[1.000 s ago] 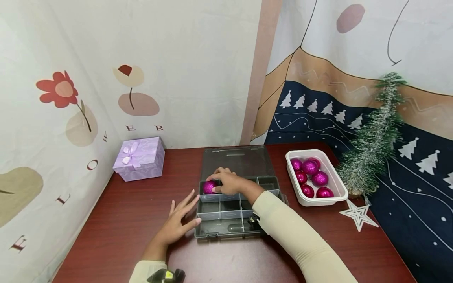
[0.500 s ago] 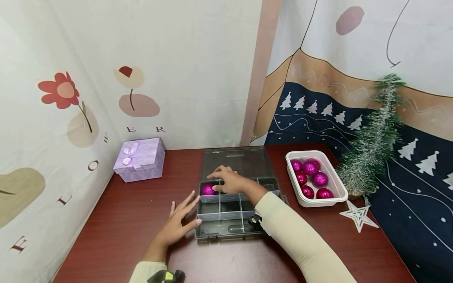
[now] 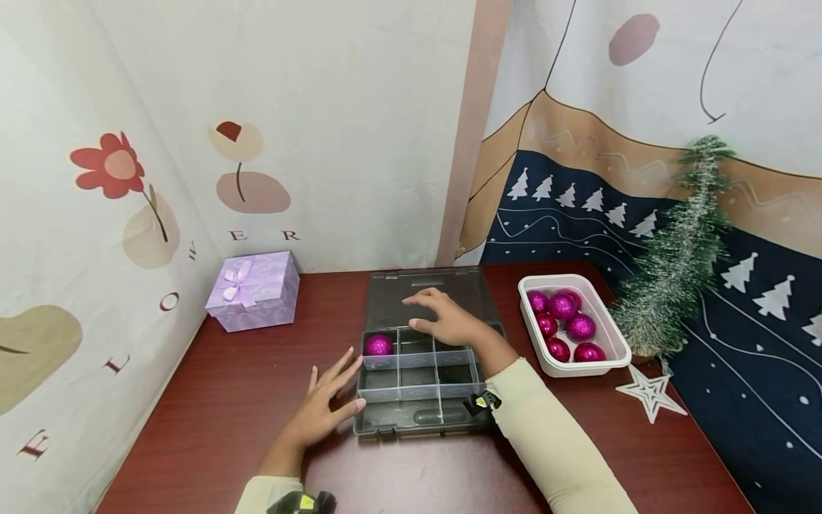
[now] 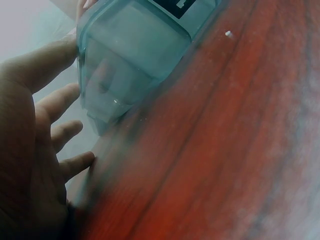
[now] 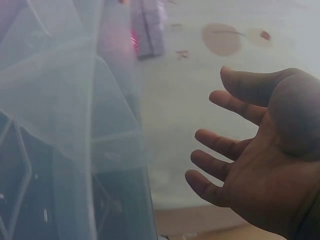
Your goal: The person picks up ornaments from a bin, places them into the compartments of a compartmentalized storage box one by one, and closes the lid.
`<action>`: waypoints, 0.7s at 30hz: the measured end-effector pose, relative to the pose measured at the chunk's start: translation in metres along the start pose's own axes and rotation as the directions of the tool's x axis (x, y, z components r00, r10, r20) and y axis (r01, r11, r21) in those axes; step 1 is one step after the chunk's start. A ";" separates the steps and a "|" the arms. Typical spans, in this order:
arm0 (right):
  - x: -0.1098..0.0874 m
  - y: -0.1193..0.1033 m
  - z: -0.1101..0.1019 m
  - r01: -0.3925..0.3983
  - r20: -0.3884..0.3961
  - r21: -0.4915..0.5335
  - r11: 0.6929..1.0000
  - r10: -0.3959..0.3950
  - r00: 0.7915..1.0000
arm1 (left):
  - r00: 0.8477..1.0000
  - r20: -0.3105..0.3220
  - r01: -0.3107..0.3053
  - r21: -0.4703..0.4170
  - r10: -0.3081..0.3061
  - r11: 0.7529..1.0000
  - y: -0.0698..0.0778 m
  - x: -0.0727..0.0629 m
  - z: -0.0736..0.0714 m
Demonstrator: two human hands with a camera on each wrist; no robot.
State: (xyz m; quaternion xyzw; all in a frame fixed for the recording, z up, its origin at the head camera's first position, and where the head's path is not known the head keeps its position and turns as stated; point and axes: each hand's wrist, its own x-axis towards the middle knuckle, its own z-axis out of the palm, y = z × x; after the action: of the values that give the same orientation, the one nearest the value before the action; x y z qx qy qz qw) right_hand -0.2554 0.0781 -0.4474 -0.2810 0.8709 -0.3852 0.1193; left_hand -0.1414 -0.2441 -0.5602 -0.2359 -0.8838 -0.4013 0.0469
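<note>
A dark translucent compartment box (image 3: 399,412) lies on the table with its lid (image 3: 427,296) folded back. One glittery magenta Christmas ball (image 3: 379,345) sits in its back left compartment. My right hand (image 3: 447,319) hovers over the back of the box, holding nothing; its fingers look loose and spread in the right wrist view. At the box's left side rests my left hand (image 3: 324,403), fingers spread, fingertips right at the edge. The left wrist view shows those fingers (image 4: 65,135) along the box's clear wall (image 4: 130,55).
To the right stands a white tub (image 3: 581,369) with several magenta balls (image 3: 581,325). Near it are a white star ornament (image 3: 651,390) and a small frosted Christmas tree (image 3: 681,264). A lilac gift box (image 3: 253,289) stands at the back left of the reddish-brown table (image 3: 250,385).
My right hand has let go of the ball, which stays in the back left compartment, and has moved up and to the right. The left hand has stayed in place.
</note>
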 end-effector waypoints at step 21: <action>-0.071 0.040 -0.043 -0.008 -0.269 0.097 0.995 0.034 0.962 | 1.000 0.000 0.009 0.006 -0.009 1.000 0.003 -0.001 -0.001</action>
State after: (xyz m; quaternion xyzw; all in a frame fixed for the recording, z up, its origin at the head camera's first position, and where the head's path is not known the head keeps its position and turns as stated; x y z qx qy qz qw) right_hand -0.2316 0.1669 -0.4481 -0.2104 0.8626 -0.4598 0.0167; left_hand -0.1391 -0.2437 -0.5583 -0.2317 -0.8860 -0.3990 0.0459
